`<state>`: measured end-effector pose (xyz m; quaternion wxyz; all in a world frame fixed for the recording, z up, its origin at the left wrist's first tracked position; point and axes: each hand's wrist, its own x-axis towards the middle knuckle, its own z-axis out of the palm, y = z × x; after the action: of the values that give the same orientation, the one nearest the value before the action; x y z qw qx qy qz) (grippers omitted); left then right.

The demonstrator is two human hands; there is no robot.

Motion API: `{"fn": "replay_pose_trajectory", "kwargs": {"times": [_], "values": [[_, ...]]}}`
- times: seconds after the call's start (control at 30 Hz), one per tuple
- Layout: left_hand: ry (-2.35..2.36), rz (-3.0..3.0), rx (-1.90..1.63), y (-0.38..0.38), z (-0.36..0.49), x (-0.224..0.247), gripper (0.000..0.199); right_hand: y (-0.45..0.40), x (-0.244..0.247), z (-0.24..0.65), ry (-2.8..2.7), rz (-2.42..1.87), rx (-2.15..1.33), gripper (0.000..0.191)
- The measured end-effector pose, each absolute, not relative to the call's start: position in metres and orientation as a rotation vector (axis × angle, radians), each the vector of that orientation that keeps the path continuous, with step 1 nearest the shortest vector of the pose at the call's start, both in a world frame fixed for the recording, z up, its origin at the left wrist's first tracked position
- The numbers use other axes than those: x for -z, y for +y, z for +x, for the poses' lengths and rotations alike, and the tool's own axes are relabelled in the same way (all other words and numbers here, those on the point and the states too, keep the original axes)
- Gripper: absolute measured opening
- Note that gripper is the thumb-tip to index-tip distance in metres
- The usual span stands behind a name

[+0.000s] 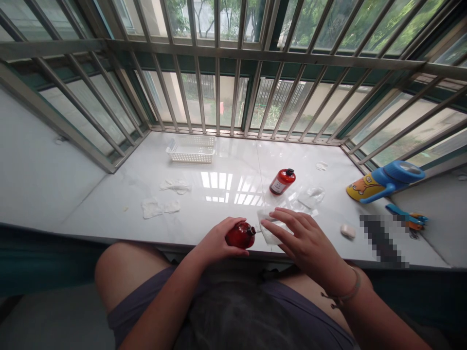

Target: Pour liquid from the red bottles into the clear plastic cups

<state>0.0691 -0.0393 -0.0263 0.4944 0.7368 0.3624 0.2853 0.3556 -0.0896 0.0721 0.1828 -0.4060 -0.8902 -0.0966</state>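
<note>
Left hand (pixel 223 237) wrapped round red bottle (pixel 237 236) at the near edge of the surface (pixel 120 214), neck tipped toward the other side; fingers over the far side, thumb along the near side. Right hand (pixel 294 231) just beside it, fingers loosely spread over a translucent sheet (pixel 269 234); thumb hidden, so can't tell if the sheet is pinched. Second bottle (pixel 282 182), capped, stands beyond. Judged good practice here: firm left grip, bottle steady, tilt slight in case it holds liquid; sheet kept flat and square to the neck, fingertips light so it doesn't crease. Pose: both forearms reach in from below, converging over the lap; left wrist fairly straight, right palm turned down and inward, bracelet (pixel 348 291) at that wrist.
</note>
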Motion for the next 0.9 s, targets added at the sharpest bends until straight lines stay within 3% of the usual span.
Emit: {"fn": "replay_pose_trajectory", "kwargs": {"times": [0.9], "values": [[0.879, 1.756, -0.696, -0.038, 0.069, 0.026, 0.092, -0.086, -0.082, 0.36, -2.557, -1.101, 0.304, 0.057]]}}
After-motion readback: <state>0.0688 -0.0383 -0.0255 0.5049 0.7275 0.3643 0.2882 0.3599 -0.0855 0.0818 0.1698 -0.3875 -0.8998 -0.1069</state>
